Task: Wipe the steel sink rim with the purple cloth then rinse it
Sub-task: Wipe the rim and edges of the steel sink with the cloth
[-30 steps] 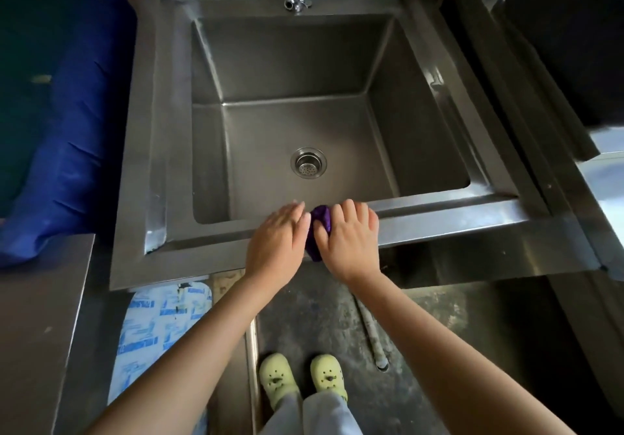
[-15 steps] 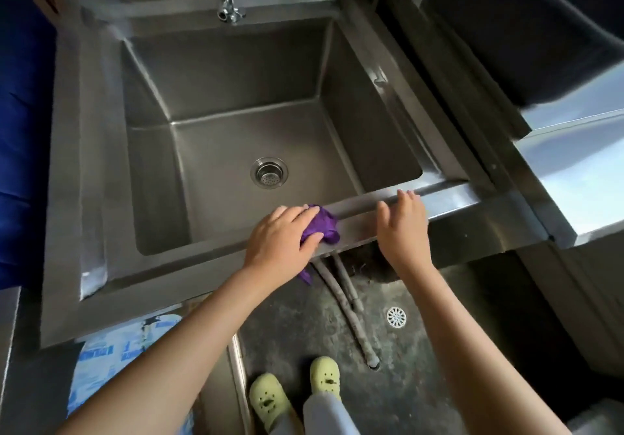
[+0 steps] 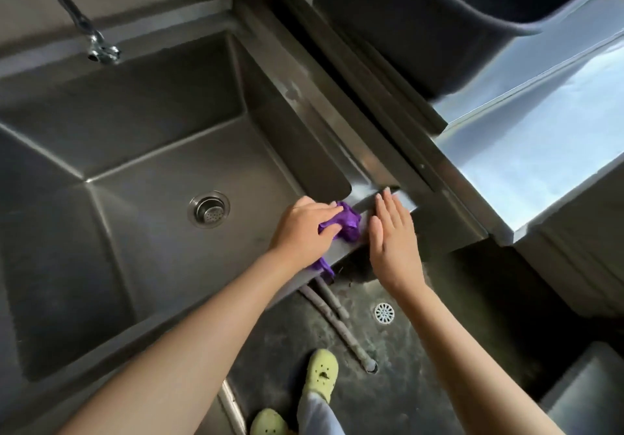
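I have the left hand on the near edge of the sink rim, close to its right corner. The fingers and thumb are curled around the bunched purple cloth and press it onto the steel. One end of the cloth hangs below the rim's front edge. The right hand lies just right of the cloth with its fingers straight and together. Its palm is down on the rim and it holds nothing.

The basin is a deep steel box, and all I can see in it is the round drain strainer set in its bottom. The tap hangs over the far left side. To the far right a dark tub sits by a shiny steel tabletop; I can't tell what the tub holds. On the floor below there are two grey hoses, a small round floor drain and pale green shoes.
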Tool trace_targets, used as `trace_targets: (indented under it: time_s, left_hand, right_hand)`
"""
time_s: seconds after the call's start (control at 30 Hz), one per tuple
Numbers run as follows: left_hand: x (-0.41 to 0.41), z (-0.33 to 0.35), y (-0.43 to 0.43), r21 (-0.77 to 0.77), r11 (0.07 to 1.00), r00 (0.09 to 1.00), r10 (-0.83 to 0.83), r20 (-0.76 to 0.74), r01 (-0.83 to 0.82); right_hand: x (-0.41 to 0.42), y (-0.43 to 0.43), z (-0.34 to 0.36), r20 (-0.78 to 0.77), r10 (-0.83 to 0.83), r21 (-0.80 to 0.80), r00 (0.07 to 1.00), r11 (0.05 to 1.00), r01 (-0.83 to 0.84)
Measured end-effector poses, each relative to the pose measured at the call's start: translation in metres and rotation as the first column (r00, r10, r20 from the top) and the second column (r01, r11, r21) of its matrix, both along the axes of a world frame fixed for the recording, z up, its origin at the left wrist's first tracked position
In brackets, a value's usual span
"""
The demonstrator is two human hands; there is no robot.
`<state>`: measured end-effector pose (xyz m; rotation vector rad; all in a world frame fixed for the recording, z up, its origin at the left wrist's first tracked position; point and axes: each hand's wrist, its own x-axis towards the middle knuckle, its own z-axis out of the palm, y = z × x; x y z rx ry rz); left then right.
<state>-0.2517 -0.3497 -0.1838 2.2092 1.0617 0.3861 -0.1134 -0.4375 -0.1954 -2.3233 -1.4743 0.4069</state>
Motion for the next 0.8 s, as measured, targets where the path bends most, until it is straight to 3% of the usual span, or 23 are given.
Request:
trace_targets:
  time_s: [0.17,0.3,0.47,0.8]
  left_hand:
    - [0.057,-0.007,0.021,-0.015,0.999,0.999,-0.042,-0.029,0.042]
    - [0.087,-0.011,0.031,0.075,0.996,0.997,-0.032,-0.074,0.037]
    - [0.090,-0.020,0.029,0.179,0.981,0.997,0.078,0.016,-0.080]
    - [0.093,-0.029,0.050,0.224,0.955,0.980,0.181,0.080,-0.195]
  right_hand:
    - [0.040,0.008,0.000,0.022,0.035,-0.014,0.999,0.999,-0.034]
    - [0.051,0.013,0.003,-0.063,0.030,-0.018,0.998,0.999,-0.031]
    - [0.060,0.024,0.006,-0.105,0.049,-0.035,0.993,0.998,-0.053]
    - [0.067,0.059,0.011,-0.106,0.171,-0.056,0.980,0.983,-0.177]
